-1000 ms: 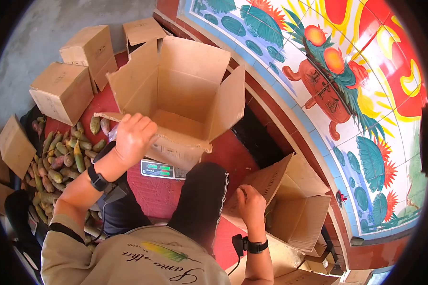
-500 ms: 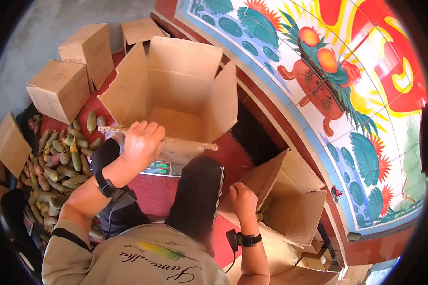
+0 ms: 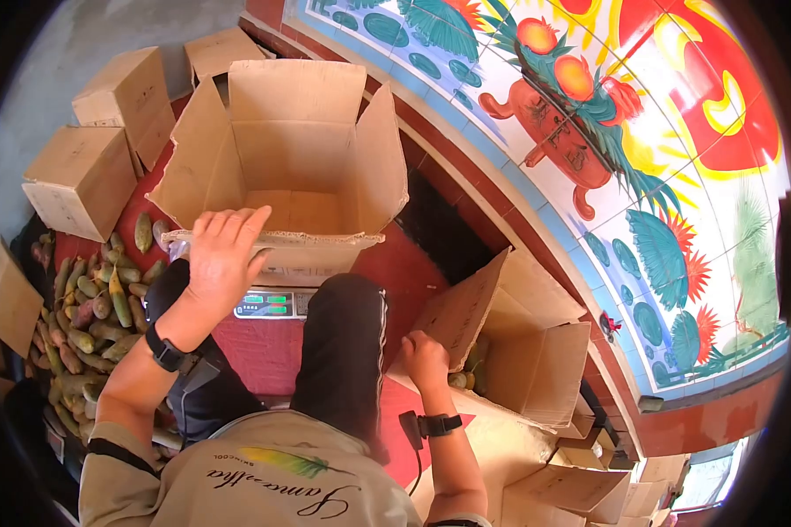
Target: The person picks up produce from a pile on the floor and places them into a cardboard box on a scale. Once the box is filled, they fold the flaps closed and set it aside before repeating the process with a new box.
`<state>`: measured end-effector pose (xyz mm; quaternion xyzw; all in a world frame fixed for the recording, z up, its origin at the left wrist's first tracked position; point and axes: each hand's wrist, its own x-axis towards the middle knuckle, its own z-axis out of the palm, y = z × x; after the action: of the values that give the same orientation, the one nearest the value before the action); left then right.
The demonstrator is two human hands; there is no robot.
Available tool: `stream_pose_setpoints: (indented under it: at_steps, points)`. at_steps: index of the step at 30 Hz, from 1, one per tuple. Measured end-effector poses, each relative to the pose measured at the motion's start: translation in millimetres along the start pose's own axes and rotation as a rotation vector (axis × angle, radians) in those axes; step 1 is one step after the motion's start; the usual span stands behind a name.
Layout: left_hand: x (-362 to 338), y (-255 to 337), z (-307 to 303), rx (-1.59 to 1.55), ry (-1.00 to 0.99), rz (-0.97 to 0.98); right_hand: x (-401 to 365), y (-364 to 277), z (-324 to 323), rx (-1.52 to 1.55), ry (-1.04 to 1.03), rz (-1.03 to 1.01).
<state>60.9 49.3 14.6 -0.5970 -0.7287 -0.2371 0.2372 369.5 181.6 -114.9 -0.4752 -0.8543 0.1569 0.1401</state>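
Beside the fruit pile (image 3: 83,316), the left hand (image 3: 220,255) has uncurled since a moment ago. Its fingers now lie flat and released across the near flap (image 3: 325,239) of the big open carton (image 3: 299,149), which stands on the digital scale (image 3: 268,305). Farther right, the right hand (image 3: 424,358) is clenched on the side flap (image 3: 461,307) of a smaller carton (image 3: 536,369), just above it.

A brown cardboard box (image 3: 299,167) stood upright and empty, flaps raised; a smaller carton (image 3: 536,369) sat open to its right.
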Motion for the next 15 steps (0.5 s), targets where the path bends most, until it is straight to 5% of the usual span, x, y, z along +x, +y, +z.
stream_pose_setpoints:
  at_steps: [10,15]
  points:
    - [-11,-51,-10,0.127,0.029,-0.048,4,17,31,-0.092,-0.151,0.141]
    - [-8,-55,-16,0.117,0.003,0.135,7,29,40,-0.072,-0.163,0.192]
